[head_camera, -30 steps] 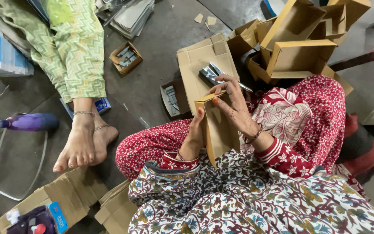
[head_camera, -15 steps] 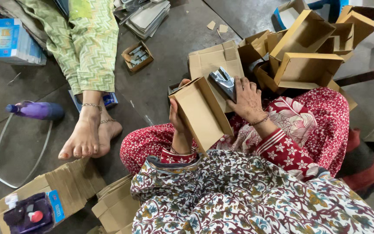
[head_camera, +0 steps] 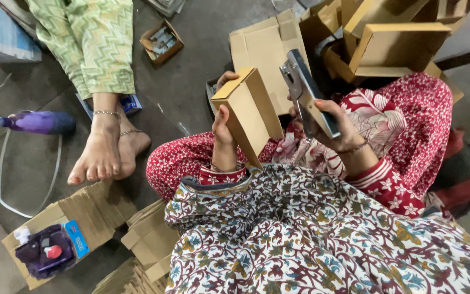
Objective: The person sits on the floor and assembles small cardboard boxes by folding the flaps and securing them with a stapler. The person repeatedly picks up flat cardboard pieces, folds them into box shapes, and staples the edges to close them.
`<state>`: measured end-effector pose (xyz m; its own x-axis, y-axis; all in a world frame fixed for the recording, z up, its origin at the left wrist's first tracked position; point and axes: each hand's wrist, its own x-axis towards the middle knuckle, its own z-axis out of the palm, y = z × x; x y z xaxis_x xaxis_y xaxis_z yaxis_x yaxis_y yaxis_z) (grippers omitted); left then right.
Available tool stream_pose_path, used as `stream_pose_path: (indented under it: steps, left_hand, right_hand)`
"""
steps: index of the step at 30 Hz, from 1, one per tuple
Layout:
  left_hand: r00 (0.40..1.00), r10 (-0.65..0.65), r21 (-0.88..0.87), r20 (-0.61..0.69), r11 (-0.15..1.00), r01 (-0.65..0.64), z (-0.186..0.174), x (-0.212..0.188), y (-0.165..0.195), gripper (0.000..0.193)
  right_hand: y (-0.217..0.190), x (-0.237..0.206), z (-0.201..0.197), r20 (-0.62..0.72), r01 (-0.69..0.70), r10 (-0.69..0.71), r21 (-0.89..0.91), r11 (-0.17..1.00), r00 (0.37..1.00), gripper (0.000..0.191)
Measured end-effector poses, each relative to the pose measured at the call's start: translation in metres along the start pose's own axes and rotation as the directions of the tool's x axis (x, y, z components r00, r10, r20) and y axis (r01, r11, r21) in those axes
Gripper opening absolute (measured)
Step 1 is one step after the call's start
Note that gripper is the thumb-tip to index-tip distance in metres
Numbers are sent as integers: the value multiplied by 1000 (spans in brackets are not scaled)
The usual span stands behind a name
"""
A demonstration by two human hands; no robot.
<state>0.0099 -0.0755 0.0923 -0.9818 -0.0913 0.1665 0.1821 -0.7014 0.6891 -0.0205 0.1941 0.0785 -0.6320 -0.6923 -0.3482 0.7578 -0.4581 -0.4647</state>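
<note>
My left hand (head_camera: 223, 126) grips a small brown cardboard box (head_camera: 248, 111), held upright over my lap with its open side turned right. My right hand (head_camera: 333, 124) is closed around a grey metal stapler (head_camera: 307, 92), raised just right of the box with its head pointing up and not touching the box. A flat unfolded cardboard blank (head_camera: 267, 46) lies on the floor behind both hands. My lap is covered by red floral cloth and a patterned shawl.
Another person's bare feet (head_camera: 107, 149) with anklets and green patterned trousers stand at left. A purple bottle (head_camera: 39, 122) lies by a white cord. Folded boxes (head_camera: 393, 41) pile up at top right. A small tray of staples (head_camera: 161, 41) sits on the floor. Flat cardboard (head_camera: 142, 239) stacks near my knee.
My right hand has picked up the stapler and lifted it beside the box. My left hand has turned and raised the box.
</note>
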Motion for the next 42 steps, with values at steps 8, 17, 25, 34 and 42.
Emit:
stream_pose_path:
  steps: [8,17,25,34,42]
  left_hand:
    - [991,-52,281,123,960,15,12,-3,7,83]
    - [933,-191,534,307,845,-3,19,-7,3,81]
    - [887,-202,657,414,741,-138,17,-4,-4,78]
    - [856,-293,807,426,550,-213,18,-2,6,78]
    - [825,-342,811,451,543,-218,11,0,-1,80]
  right_hand:
    - [26,-79,44,362,-154,106,106,982,926,78]
    - [38,-102,23,282,-111,174,-229,967,943,61]
    - [25,-99,37,93,-69,115,-394,917,989,58]
    - [54,-84,25,-4,-60,62,-303,951,998,43]
    - [75,-87,18,-92,-132,115,-206,970,989,32]
